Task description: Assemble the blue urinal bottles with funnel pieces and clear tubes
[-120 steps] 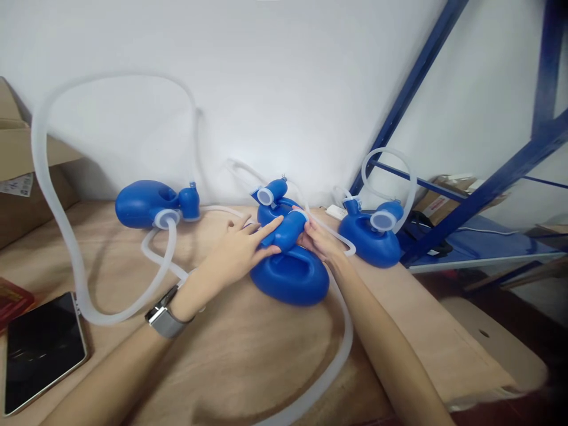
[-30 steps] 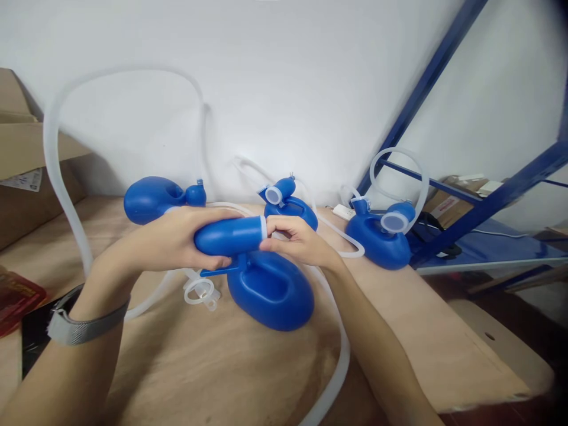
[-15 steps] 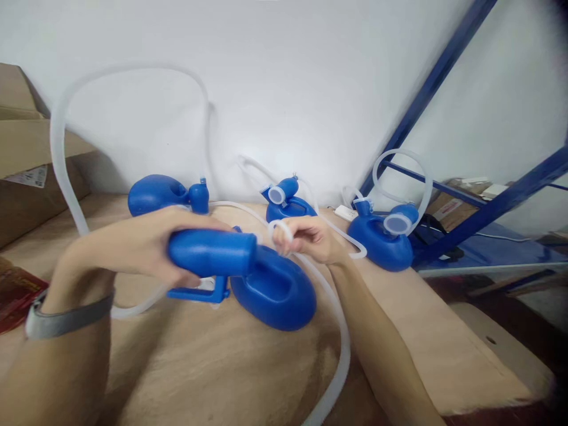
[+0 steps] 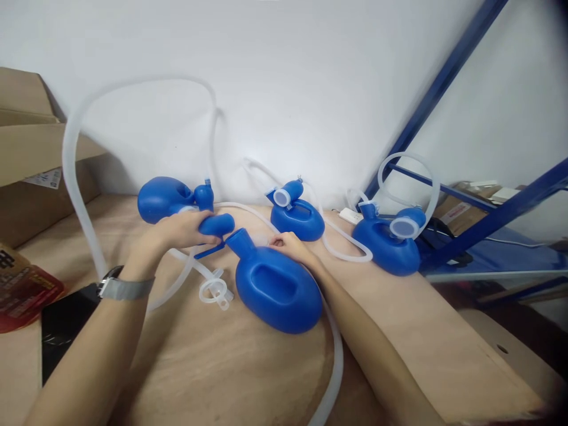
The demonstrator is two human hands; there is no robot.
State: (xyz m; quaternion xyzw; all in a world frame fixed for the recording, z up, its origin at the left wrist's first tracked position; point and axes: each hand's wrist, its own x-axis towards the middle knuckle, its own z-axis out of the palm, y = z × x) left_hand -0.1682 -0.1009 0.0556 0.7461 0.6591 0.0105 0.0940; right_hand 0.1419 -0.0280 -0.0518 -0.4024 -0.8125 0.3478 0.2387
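On the wooden table lies a blue plastic bottle [image 4: 277,291] with its open neck pointing up-left. Just left of that neck, my left hand [image 4: 177,232] is closed round a separate blue spout piece [image 4: 218,225]. My right hand [image 4: 289,244] rests at the bottle's far side with fingers curled, pinching the translucent end of a white hose [image 4: 336,361] that trails down the table past my forearm. A translucent ring cap [image 4: 213,291] lies on the table left of the bottle.
Three more blue bottles with hoses stand along the wall: left [image 4: 162,198], middle [image 4: 296,218], right [image 4: 390,245]. A big hose loop [image 4: 73,177] arches at the left. Cardboard box [image 4: 31,154], red packet [image 4: 20,287] and phone [image 4: 62,322] lie left; a blue shelf frame [image 4: 444,89] stands right.
The blue spout piece has come off the bottle's neck and moved left and down in my left hand. The bottle now lies flat on the table; my right hand has lowered beside it.
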